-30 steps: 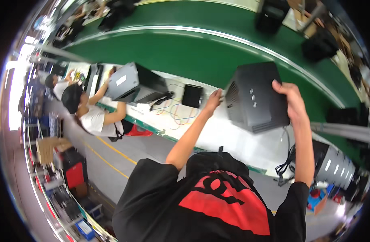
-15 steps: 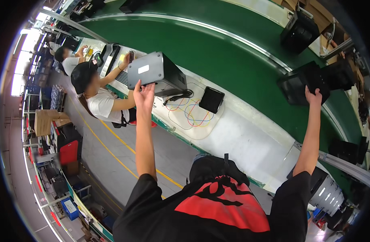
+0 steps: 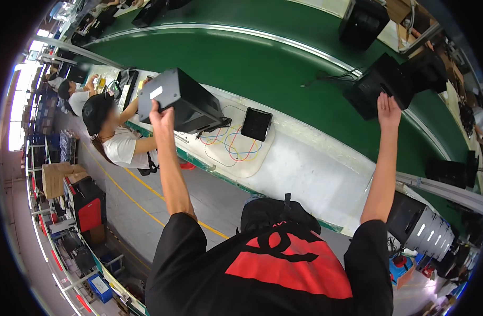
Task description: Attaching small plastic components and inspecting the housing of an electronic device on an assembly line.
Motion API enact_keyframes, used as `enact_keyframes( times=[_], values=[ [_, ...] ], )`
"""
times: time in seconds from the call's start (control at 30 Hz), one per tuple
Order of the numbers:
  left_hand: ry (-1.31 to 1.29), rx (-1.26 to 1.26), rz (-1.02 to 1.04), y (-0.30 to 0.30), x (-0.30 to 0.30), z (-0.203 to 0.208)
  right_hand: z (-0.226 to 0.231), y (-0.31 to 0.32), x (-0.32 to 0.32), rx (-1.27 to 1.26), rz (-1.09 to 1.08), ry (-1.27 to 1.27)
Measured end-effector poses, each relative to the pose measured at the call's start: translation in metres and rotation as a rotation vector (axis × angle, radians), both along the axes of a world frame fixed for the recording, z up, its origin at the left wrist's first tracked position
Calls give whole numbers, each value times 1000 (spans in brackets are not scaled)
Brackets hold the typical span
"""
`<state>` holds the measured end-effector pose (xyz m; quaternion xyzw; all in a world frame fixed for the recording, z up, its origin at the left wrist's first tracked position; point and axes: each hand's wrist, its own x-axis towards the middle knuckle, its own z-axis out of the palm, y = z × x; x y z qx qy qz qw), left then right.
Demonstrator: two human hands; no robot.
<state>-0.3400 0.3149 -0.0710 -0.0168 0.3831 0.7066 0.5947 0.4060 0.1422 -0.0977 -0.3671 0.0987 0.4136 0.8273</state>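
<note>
A black box-shaped unit (image 3: pixel 196 100) lies tilted on the left part of the white bench, its grey face (image 3: pixel 160 97) with small round feet and a white label turned toward me. My left hand (image 3: pixel 162 116) grips the near lower edge of that face, some fingers curled. A black cable (image 3: pixel 212 125) sits by the unit's lower end. To the right, on the green conveyor, my right hand (image 3: pixel 389 108) lies with fingers stretched along the near side of a second black box (image 3: pixel 375 84). A thin cable (image 3: pixel 331 78) trails left from that box over the belt.
A shallow black tray (image 3: pixel 256 124) stands on the white bench (image 3: pixel 310 168), beside coloured looping lines. Several black boxes (image 3: pixel 363 23) are on and beyond the belt (image 3: pixel 273 68). Close on the left, a co-worker (image 3: pixel 112 131) in a white shirt reaches to the bench.
The view has shifted. The left unit has moved slightly left toward the co-worker, and my left fingers have curled more. Left of the right-hand box, a cable now shows on the belt.
</note>
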Motion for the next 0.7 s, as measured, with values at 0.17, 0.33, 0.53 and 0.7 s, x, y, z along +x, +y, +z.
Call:
enact_keyframes(
  times=[0.17, 0.33, 0.53, 0.7],
  values=[
    [-10, 444, -630, -41, -37, 86, -14, -128, -166, -101, 515, -374],
    [65, 444, -587, -97, 83, 255, -44, -148, -339, -105, 1476, -443],
    [-227, 660, -986, -173, 181, 345, -15, -107, -453, -113, 1180, -1005],
    [-84, 474, -706, -227, 251, 342, -60, -186, -340, 189, 675, -288]
  ],
)
